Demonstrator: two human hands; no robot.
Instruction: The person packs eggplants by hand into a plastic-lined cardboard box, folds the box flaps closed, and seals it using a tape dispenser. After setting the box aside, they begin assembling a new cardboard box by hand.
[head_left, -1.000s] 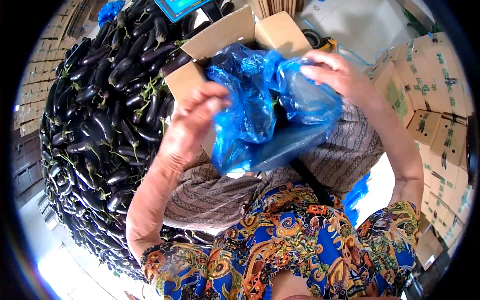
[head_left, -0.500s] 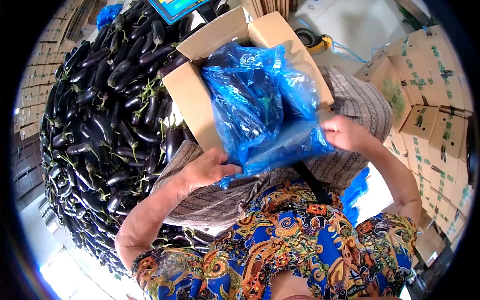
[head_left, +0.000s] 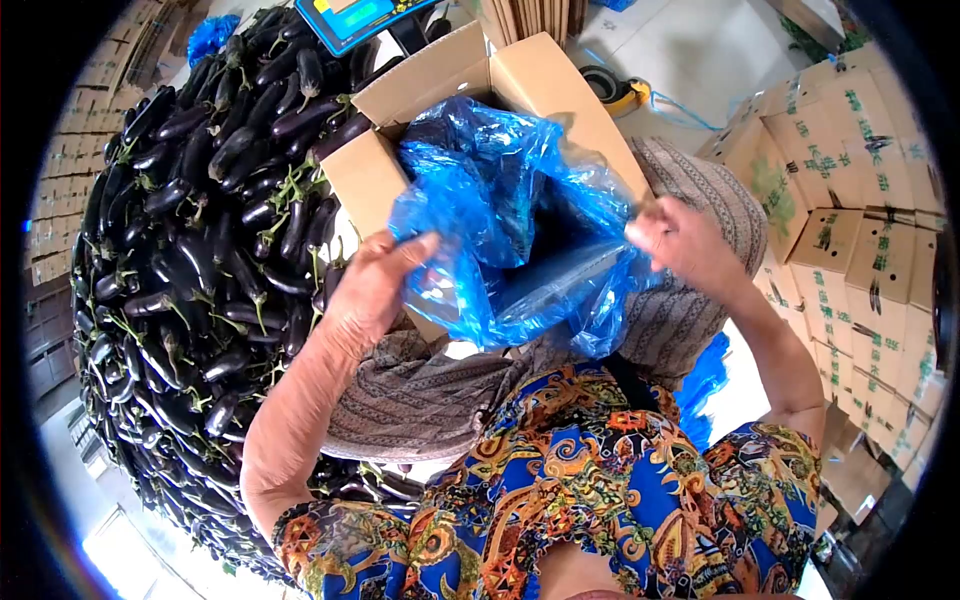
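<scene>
A blue plastic bag [head_left: 470,180] lines an open cardboard box [head_left: 368,180] between my knees. Its mouth gapes toward me, and the inside is dark where the folds shade it. My left hand [head_left: 375,280] pinches the bag's edge at the left, thumb pressed against the fingers. At the right, my right hand [head_left: 685,245] grips the opposite edge near the box's corner. The box flaps stand outward, and the bag's near side drapes over the front of the box. Whatever lies under the plastic is hard to make out.
A large heap of eggplants [head_left: 200,260] fills the left. Beyond the box are a scale display [head_left: 365,15] and a tape dispenser [head_left: 625,95] on the floor. Printed cardboard boxes [head_left: 840,250] are stacked at the right; more blue plastic [head_left: 705,390] lies by my right side.
My left hand has moved up and to the left, drawing the bag's edge outward. The bag's mouth has opened wider; my right hand has shifted slightly upward with its edge.
</scene>
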